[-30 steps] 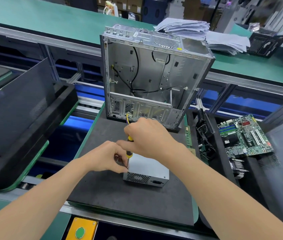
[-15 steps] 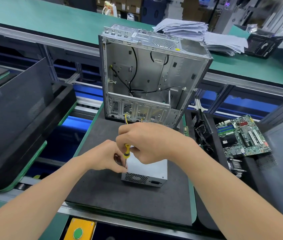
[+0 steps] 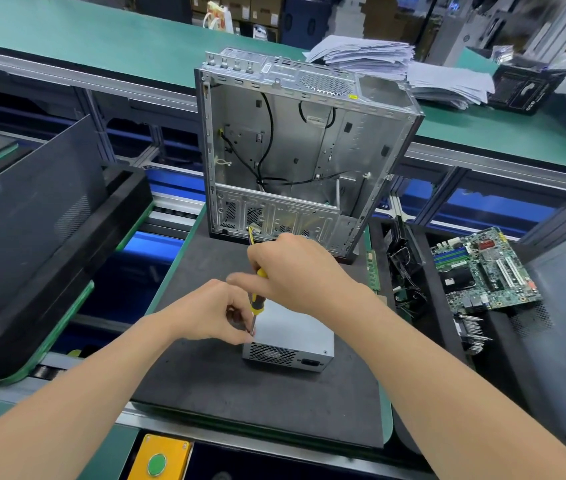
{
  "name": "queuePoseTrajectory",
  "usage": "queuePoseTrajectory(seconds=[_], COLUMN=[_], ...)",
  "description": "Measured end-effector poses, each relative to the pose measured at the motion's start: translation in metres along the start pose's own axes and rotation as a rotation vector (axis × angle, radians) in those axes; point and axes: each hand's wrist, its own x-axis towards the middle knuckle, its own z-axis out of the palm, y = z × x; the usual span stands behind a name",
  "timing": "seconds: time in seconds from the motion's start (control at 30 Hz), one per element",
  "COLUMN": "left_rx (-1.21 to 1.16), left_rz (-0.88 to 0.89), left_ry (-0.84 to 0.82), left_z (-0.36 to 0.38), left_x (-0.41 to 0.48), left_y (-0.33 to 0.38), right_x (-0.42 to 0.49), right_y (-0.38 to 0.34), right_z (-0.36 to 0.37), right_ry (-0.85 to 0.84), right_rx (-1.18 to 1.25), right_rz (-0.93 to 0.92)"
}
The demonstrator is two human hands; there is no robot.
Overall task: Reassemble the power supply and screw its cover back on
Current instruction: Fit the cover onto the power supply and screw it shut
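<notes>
The grey metal power supply (image 3: 295,337) lies on the black mat (image 3: 240,393), its grille and socket facing me. A yellow-and-black screwdriver (image 3: 256,303) stands nearly upright over the unit's near left top corner. My right hand (image 3: 295,271) grips its handle from above. My left hand (image 3: 215,313) pinches the steel shaft just above the tip, fingers curled at the corner. The screw itself is hidden by my fingers.
An open empty computer case (image 3: 302,150) stands upright behind the power supply with cables inside. A motherboard (image 3: 482,268) and loose cables (image 3: 406,268) lie to the right. A black panel (image 3: 32,202) leans at left. A yellow box with a green button (image 3: 158,462) sits at the front edge.
My right hand has shifted round on the screwdriver handle, its fingers now spread further along it. The left hand stays pinched at the shaft, and the power supply has not moved.
</notes>
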Motion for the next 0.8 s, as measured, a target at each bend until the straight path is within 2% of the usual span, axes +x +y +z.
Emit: queuePoseTrajectory(seconds=[0.23,0.3,0.4,0.47,0.6,0.8], left_rx=[-0.033,-0.021,0.024,0.021,0.032,0.02], left_rz=[-0.004,0.0,0.038,0.028,0.031,0.044], left_ry=[-0.024,-0.023,-0.027,-0.01,-0.007,0.006], left_z=[0.0,0.0,-0.001,-0.001,0.0,0.0], left_x=[0.0,0.0,0.0,-0.001,-0.001,-0.002], left_y=[0.001,0.003,0.004,0.004,0.003,0.006], right_x=[-0.003,-0.005,-0.011,-0.013,-0.011,-0.01], right_y=[-0.011,-0.007,-0.001,0.004,0.004,0.001], right_z=[0.0,-0.001,-0.015,-0.022,-0.023,-0.018], right_ry=[0.098,0.027,-0.189,-0.264,-0.296,-0.189], right_rx=[-0.154,-0.16,-0.108,-0.079,-0.045,-0.021], right_rz=[0.152,0.032,-0.253,-0.331,-0.332,-0.263])
